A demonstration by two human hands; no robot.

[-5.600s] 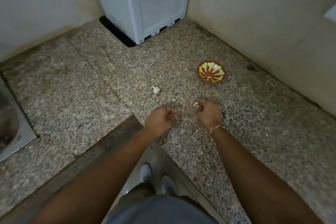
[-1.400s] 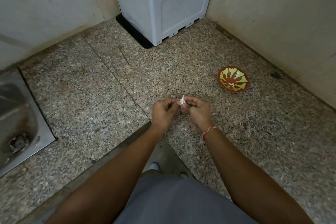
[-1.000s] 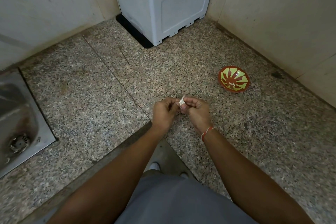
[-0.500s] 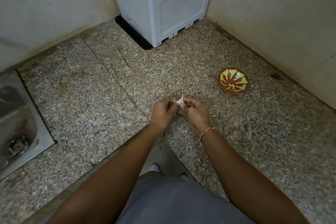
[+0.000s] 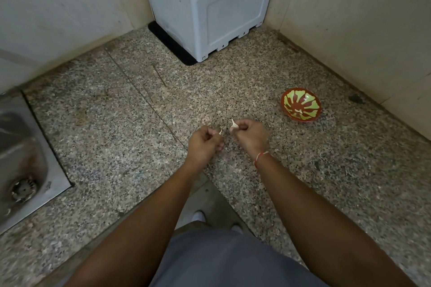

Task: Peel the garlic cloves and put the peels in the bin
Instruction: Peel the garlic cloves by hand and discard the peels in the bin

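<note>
Over the speckled granite counter (image 5: 116,123) my two hands are held a little apart. My right hand (image 5: 250,136) pinches a small whitish garlic clove (image 5: 234,124) at its fingertips. My left hand (image 5: 204,143) pinches a thin pale strip of garlic peel (image 5: 220,132). To the right stands a small red and green patterned bowl (image 5: 300,105) with a few pale garlic pieces (image 5: 299,111) in it. No bin is in view.
A grey plastic box-shaped appliance (image 5: 210,7) stands in the back corner on a black mat. A steel sink (image 5: 21,165) with a drain lies at the left edge. Beige walls close the back and the right side. The counter's front corner is below my arms.
My hands, joined at the clove half a second ago, have pulled apart; a strip of peel has come away in the left hand while the right keeps the clove.
</note>
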